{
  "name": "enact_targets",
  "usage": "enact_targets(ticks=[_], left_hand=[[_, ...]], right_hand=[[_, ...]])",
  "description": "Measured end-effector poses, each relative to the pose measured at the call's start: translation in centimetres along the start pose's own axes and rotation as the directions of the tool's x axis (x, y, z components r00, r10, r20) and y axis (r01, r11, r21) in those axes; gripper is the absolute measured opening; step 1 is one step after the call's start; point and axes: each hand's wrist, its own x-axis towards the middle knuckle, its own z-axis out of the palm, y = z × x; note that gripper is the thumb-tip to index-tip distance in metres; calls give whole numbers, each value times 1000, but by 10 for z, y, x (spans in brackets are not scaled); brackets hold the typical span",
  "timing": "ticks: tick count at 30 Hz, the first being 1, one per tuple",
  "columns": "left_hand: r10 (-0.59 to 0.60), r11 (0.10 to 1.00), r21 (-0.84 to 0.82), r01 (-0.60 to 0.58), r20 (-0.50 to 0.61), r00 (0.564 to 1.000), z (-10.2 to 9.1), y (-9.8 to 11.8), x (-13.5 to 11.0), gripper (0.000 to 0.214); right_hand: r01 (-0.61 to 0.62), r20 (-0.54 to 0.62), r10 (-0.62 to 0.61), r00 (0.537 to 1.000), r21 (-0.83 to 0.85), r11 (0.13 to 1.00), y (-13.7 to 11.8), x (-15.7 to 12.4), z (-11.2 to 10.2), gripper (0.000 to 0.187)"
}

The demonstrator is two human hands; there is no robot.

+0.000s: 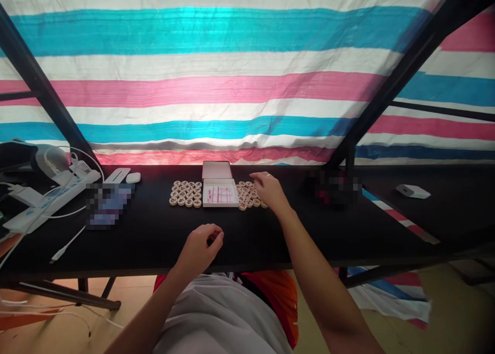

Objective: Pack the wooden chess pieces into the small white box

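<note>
My right hand reaches over the right group of round Chinese chess pieces, covering part of it. One finger stretches left above the back of the group; the others are partly hidden, and I see no piece held in the hand. My left hand is near the front edge of the table, with its fingers curled toward the thumb and nothing visible in them. Between the two groups lies an open white box with red-lined paper inside and its lid tipped back. The left Chinese chess pieces stand in neat rows.
On the black table, a power strip and white cables are at the left, near a blurred phone-like object and a white case. A dark blurred object and a white charger lie right. Striped sheeting hangs behind.
</note>
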Motion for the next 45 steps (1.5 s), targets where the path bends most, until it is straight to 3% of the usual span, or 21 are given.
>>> enact_targets(ticks=[4,9,16,18,21,24,26,32,38,45], left_hand=[[3,1000,6,-3,0,1000,0,0,0,20],[21,1000,11,-21,8,1000,0,0,0,22],[40,999,32,-40,6,999,-2,4,-2,22],[40,999,26,-40,3,999,-2,4,-2,22],[36,999,24,-36,1,999,-2,4,-3,23],[32,999,15,-32,1,999,-2,4,-3,22],[28,1000,11,-28,1,1000,-2,4,-2,22],[48,999,18,-48,13,999,-3,4,-2,21],[36,999,31,-36,12,999,-2,4,-3,20],[51,995,82,-52,21,998,-1,3,-2,20]], right_hand=[[-66,155,85,984,-121,990,34,8,-3,32],[32,285,8,958,-135,990,34,3,9,35],[43,92,-43,995,9,999,45,18,10,33],[53,203,-73,977,101,993,56,29,8,32],[-92,394,-12,919,245,965,77,39,7,35],[-214,315,109,943,321,923,93,35,8,39],[-226,304,117,946,355,907,97,29,9,41],[-171,280,68,957,362,916,87,29,19,49],[-112,273,32,962,283,953,81,32,30,41],[-114,338,6,941,302,947,83,30,14,35]])
